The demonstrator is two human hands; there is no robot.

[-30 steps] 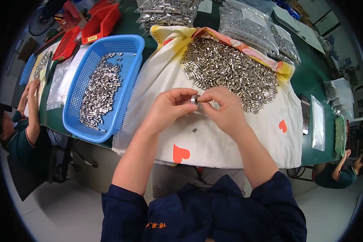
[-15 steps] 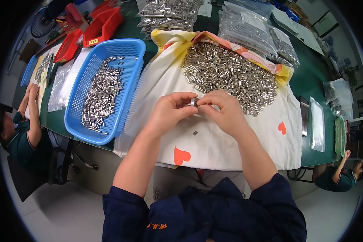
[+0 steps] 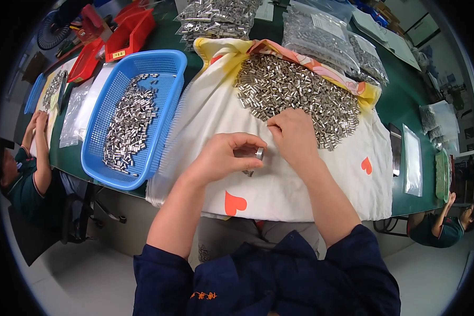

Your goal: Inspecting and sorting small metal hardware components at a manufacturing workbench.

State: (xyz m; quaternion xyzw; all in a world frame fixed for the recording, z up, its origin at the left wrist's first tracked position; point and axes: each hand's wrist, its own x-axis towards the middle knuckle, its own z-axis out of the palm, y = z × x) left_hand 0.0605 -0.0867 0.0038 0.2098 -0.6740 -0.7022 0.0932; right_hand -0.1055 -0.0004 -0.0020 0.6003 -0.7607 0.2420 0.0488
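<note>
My left hand [image 3: 221, 157] pinches a short, round silver metal piece [image 3: 259, 153], with the thumb and forefinger curled about it. Just under that thumb a small metal pin [image 3: 249, 173] shows against the white cloth [image 3: 295, 197], partly hidden. My right hand [image 3: 295, 134] is at the near edge of a heap of small metal pins [image 3: 321, 102]. Its fingertips are drawn together over the cloth, and whatever they may hold is hidden. The two hands are apart.
On the left stands a blue mesh basket [image 3: 172, 113] holding many metal pins. Behind the heap lie bulging clear bags of metal parts [image 3: 321, 42]. Red bins [image 3: 134, 39] stand at the back left. Co-workers sit at both sides.
My right hand has parted from the round metal piece and moved up to the heap's near edge. My left hand keeps the piece, now tilted, and has lowered slightly over the loose pin.
</note>
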